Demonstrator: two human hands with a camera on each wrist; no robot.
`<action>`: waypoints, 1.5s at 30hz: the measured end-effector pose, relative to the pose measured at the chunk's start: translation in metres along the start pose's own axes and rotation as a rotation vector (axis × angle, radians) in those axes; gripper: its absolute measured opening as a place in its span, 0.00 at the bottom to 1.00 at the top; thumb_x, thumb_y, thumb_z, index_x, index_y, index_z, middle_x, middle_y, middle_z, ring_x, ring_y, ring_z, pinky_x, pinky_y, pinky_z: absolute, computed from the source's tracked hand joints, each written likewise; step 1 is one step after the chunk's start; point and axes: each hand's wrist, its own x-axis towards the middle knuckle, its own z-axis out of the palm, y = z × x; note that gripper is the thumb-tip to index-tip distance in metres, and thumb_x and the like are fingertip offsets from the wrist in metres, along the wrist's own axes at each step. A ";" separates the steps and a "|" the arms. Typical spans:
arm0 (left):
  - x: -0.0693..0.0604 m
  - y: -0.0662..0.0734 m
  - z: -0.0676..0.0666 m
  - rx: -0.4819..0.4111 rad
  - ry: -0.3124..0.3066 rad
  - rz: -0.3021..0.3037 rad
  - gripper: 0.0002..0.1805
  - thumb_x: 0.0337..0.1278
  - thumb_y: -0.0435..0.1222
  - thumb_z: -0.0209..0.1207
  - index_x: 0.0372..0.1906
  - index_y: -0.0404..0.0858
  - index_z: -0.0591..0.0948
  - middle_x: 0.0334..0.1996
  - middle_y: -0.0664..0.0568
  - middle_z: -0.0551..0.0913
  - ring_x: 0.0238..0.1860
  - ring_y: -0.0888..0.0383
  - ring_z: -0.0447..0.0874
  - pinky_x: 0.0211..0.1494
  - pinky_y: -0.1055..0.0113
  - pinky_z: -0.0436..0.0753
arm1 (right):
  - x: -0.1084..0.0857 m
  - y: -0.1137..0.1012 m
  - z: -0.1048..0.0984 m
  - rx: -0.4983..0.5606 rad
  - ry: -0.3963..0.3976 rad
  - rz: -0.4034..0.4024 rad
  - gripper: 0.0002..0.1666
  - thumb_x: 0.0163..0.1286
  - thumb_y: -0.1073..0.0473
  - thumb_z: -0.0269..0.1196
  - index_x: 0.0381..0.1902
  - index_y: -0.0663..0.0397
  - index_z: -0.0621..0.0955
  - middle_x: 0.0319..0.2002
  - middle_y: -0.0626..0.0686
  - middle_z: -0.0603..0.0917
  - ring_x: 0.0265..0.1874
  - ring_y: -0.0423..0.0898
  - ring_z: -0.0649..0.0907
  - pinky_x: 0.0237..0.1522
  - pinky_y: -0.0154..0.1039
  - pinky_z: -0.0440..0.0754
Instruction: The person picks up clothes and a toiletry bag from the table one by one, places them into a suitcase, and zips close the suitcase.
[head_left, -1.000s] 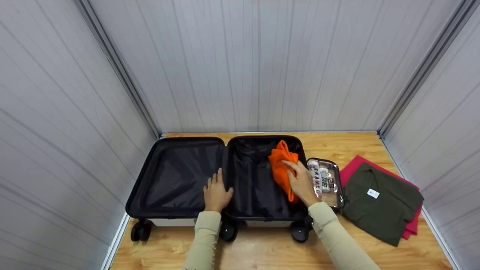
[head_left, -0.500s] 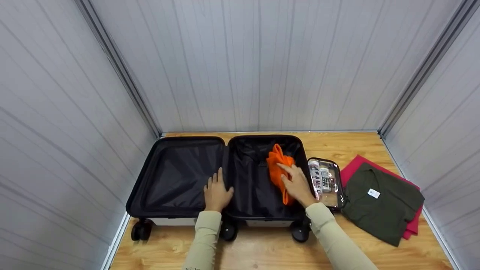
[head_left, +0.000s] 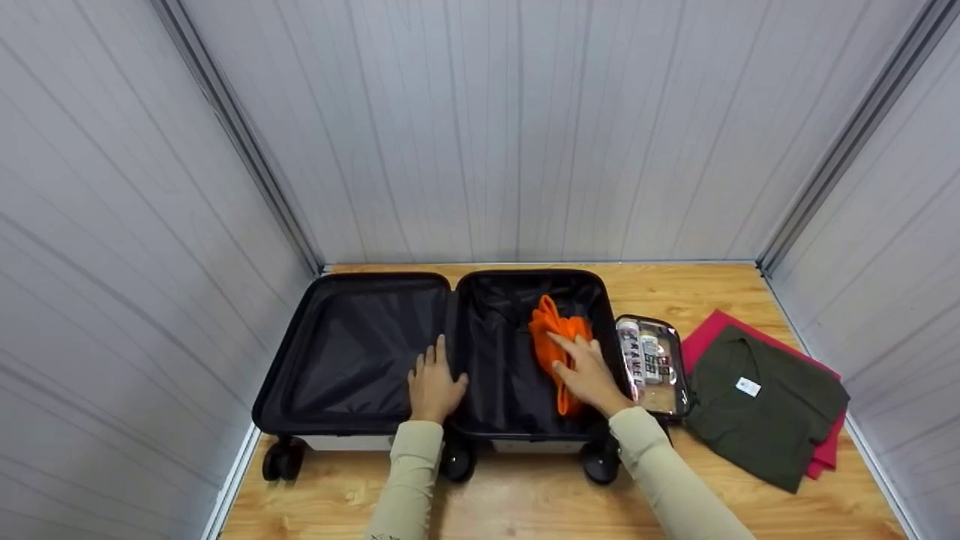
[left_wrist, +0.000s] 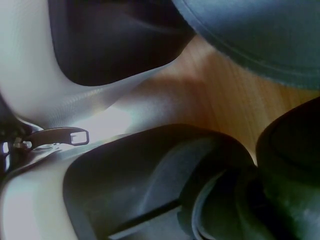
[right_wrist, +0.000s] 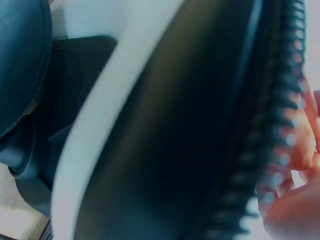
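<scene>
An orange folded cloth [head_left: 549, 337], perhaps a garment, is bunched up in the right half of an open suitcase [head_left: 491, 390]. My right hand [head_left: 589, 373] grips it from the right, with index finger and thumb apart on its near face; the other fingers are mostly hidden. At the middle hinge, my left hand [head_left: 433, 386] rests flat on the suitcase edge with fingers straight. In the right wrist view, part of the right hand [right_wrist: 295, 165] shows past the blurred zipper teeth [right_wrist: 270, 130]. The left wrist view shows the suitcase's shell and a zipper pull [left_wrist: 55, 136], not the hand.
Right of the suitcase lies a clear toiletry pouch [head_left: 664, 394] with small bottles. Beyond it, a dark green shirt [head_left: 757, 420] with a white label lies over a red garment [head_left: 705, 335]. Black wheels [head_left: 281, 459] face the near side on the wood floor [head_left: 517, 502]. Pale walls enclose the area.
My right hand and the orange cloth have shifted slightly left, away from the suitcase's right wall, and a little lower. My left hand has stayed in place.
</scene>
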 end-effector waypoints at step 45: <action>-0.001 0.001 0.000 0.015 -0.014 -0.027 0.46 0.63 0.47 0.65 0.82 0.43 0.58 0.75 0.36 0.68 0.75 0.36 0.65 0.73 0.34 0.65 | -0.018 0.008 0.036 0.135 -0.390 0.064 0.39 0.73 0.61 0.63 0.79 0.44 0.65 0.79 0.75 0.51 0.79 0.71 0.53 0.74 0.70 0.58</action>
